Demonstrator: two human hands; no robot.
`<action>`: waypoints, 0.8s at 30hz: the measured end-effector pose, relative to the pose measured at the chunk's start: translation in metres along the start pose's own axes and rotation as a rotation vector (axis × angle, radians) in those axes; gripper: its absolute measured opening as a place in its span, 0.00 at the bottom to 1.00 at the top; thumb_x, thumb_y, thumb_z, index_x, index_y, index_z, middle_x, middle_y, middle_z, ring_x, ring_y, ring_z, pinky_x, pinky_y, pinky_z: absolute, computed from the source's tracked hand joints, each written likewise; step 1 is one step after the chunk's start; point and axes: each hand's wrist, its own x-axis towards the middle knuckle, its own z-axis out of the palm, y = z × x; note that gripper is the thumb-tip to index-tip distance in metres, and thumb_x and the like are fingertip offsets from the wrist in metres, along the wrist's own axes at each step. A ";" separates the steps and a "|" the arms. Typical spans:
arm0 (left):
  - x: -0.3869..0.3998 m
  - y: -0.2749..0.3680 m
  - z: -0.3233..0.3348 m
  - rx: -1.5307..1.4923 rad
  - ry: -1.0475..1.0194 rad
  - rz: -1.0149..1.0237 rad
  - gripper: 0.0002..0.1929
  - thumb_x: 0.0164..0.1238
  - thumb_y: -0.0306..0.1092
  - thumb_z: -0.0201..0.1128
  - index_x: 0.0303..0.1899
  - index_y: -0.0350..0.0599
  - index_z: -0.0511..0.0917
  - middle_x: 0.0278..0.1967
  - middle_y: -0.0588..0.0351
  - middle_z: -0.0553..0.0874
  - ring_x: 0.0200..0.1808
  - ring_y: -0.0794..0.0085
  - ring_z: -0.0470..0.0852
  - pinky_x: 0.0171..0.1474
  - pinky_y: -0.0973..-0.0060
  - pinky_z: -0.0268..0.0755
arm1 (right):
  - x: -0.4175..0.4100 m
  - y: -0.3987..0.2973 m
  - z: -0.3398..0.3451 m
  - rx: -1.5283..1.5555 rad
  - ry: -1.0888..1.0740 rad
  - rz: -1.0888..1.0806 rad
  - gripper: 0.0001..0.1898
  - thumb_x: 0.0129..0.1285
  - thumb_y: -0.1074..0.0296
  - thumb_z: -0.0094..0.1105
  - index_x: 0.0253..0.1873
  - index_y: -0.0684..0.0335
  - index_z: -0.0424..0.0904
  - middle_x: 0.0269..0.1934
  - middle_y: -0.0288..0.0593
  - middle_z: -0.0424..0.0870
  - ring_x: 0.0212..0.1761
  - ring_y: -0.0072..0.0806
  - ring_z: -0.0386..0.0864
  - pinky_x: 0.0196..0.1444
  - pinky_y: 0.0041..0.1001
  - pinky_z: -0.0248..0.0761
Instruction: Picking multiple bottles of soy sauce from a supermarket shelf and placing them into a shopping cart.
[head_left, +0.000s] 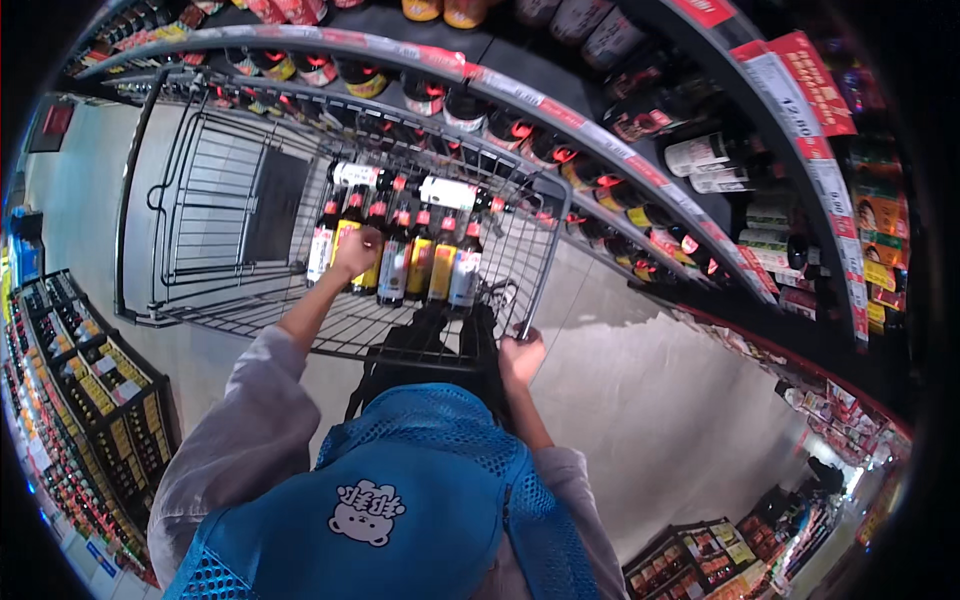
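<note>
A wire shopping cart stands before me. In it several dark sauce bottles with red caps lie or stand in a row, some with yellow labels, some with white labels. Across their cap ends lie two more white-labelled bottles. My left hand is over the row, its fingers curled at a yellow-labelled bottle; whether it grips the bottle is unclear. My right hand is closed around the rail at the cart's near right corner.
Shelves of bottles with a price rail curve along the cart's far and right sides. A display of packed bottles stands at left, and another display at lower right. Pale tiled floor shows right of the cart.
</note>
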 end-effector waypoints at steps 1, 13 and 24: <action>-0.006 -0.020 0.009 0.265 -0.018 -0.002 0.13 0.54 0.22 0.51 0.41 0.39 0.79 0.32 0.47 0.85 0.35 0.62 0.85 0.39 0.70 0.75 | -0.003 -0.010 -0.004 -0.033 -0.012 0.070 0.13 0.42 0.75 0.55 0.36 0.71 0.78 0.28 0.57 0.81 0.31 0.45 0.81 0.39 0.35 0.73; 0.073 -0.033 0.080 0.403 -0.160 -0.148 0.38 0.52 0.40 0.65 0.60 0.25 0.58 0.52 0.37 0.73 0.56 0.48 0.71 0.62 0.63 0.64 | -0.009 -0.007 0.000 -0.039 -0.014 0.044 0.08 0.45 0.77 0.56 0.34 0.69 0.76 0.24 0.49 0.79 0.23 0.34 0.79 0.31 0.31 0.73; 0.045 0.001 0.085 0.160 -0.283 -0.096 0.35 0.45 0.44 0.69 0.56 0.40 0.64 0.44 0.37 0.78 0.50 0.46 0.77 0.50 0.60 0.72 | -0.004 -0.024 0.001 -0.210 -0.092 0.103 0.12 0.44 0.75 0.55 0.38 0.68 0.74 0.40 0.59 0.77 0.40 0.49 0.77 0.43 0.37 0.71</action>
